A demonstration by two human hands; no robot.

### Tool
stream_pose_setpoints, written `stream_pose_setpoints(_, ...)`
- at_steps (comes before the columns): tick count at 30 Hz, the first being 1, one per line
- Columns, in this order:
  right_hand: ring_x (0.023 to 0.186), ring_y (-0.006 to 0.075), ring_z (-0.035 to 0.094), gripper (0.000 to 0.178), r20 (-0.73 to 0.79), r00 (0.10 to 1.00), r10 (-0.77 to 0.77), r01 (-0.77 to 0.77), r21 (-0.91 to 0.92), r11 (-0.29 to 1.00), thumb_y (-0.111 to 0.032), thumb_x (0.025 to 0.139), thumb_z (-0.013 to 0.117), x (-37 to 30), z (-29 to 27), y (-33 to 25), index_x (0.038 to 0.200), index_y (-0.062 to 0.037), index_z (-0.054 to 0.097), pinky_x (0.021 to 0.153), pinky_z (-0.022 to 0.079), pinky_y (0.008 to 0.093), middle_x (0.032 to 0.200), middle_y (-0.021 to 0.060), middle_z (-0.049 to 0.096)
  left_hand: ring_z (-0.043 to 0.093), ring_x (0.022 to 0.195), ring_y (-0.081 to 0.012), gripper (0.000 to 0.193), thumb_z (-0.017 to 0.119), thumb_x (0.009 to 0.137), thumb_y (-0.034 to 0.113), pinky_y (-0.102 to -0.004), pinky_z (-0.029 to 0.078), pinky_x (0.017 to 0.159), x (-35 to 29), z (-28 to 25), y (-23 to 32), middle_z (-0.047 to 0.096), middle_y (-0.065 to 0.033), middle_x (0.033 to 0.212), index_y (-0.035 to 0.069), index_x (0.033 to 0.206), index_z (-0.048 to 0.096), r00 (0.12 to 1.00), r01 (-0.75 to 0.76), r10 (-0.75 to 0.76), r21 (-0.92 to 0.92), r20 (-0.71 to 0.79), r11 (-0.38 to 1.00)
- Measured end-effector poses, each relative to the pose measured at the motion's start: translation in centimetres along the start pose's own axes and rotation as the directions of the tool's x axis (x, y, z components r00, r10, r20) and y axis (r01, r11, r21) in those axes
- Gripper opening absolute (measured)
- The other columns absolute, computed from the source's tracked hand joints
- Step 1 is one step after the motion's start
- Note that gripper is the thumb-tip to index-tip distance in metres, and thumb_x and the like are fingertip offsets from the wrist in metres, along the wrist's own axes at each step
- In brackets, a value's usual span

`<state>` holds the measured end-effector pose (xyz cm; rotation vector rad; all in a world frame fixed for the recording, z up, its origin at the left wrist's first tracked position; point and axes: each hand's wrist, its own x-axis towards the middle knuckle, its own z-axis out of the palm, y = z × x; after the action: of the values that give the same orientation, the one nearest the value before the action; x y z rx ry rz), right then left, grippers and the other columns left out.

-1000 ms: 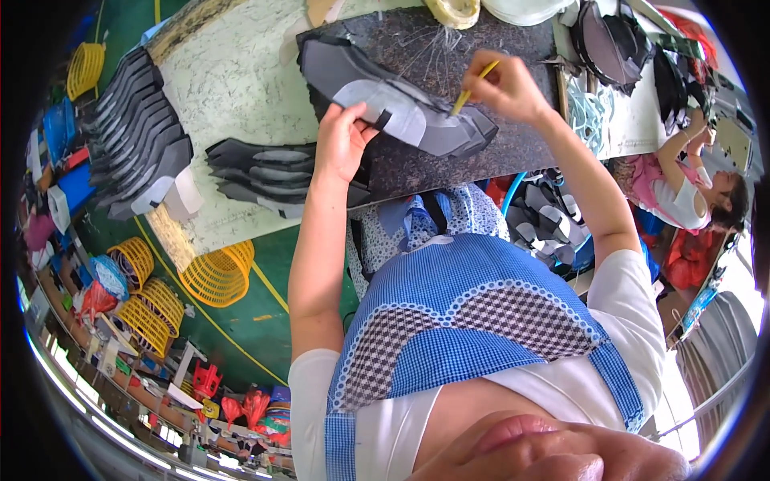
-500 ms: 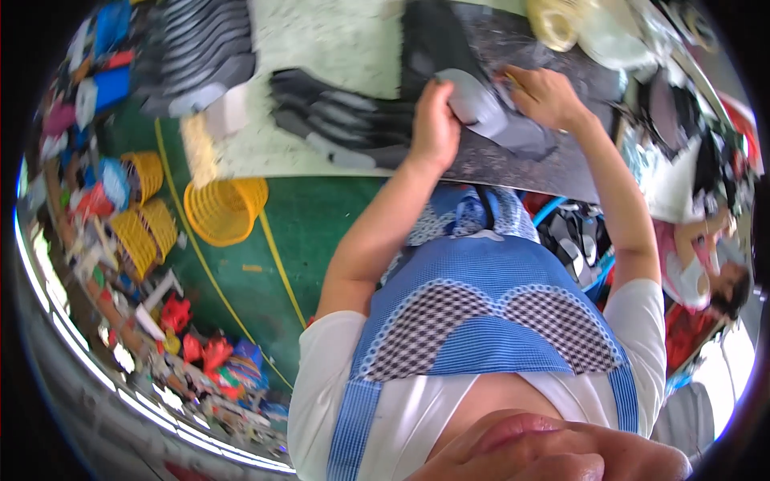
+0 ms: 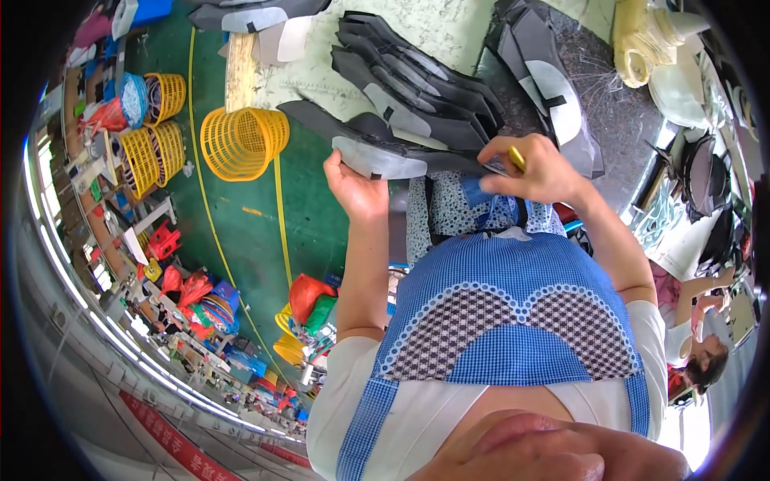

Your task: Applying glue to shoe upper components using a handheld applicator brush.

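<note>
A black and grey shoe upper piece [image 3: 378, 160] is held at the table's near edge, its light grey panel facing me. My left hand [image 3: 359, 191] grips it from below, near the panel's left end. At the piece's right end is my right hand [image 3: 539, 171], closed around a slim yellow tool [image 3: 516, 159]; its working tip is too small to make out. Just beyond, a stack of similar upper pieces [image 3: 409, 80] lies fanned on the white tabletop [image 3: 309, 84]. More uppers [image 3: 553, 96] rest on a dark mat [image 3: 618, 120] at the right.
Left of the table, a yellow basket [image 3: 245, 144] stands on the green floor [image 3: 241, 220]. Translucent yellowish rolls [image 3: 638, 48] sit at the far right. Another person [image 3: 698, 341] is at the right edge. Further upper pieces [image 3: 257, 14] lie at the far left.
One upper has come nearer and left, held between both hands over the table edge. My left hand has moved left and down, my right hand down. The view has shifted too.
</note>
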<state>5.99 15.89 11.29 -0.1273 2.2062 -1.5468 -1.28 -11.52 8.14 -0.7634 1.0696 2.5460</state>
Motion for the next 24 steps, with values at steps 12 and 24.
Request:
stream_pose_setpoints(12, 0.046, 0.0134, 0.043, 0.075, -0.146, 0.979, 0.143, -0.136, 0.053, 0.989, -0.018, 0.077, 0.071, 2.8, 3.8, -0.7, 0.141, -0.0114, 0.033, 0.051, 0.037, 0.0299, 0.051, 0.0023, 0.042, 0.034, 0.136, -0.0300, 0.067, 0.043, 0.082, 0.028, -0.0470, 0.029, 0.112, 0.6, -0.4, 2.4, 0.039, -0.0139, 0.145, -0.004, 0.140, 0.035, 0.961, 0.042, -0.004, -0.130, 0.275, 0.991)
stream_pose_setpoints(24, 0.070, 0.0342, 0.063, 0.031, -0.138, 0.910, 0.392, -0.410, -0.142, 0.901, -0.031, 0.081, 0.061, 4.5, 5.9, 4.5, 0.080, 0.0002, 0.061, 0.064, 0.049, 0.0411, 0.070, 0.0177, 0.062, 0.052, 0.072, -0.0097, 0.048, 0.068, 0.081, -0.005, -0.0240, 0.044, 0.064, 7.8, -5.0, -0.5, 0.055, -0.0048, 0.082, 0.008, 0.112, 0.034, 0.919, -0.370, 0.370, 0.615, 0.134, 0.696)
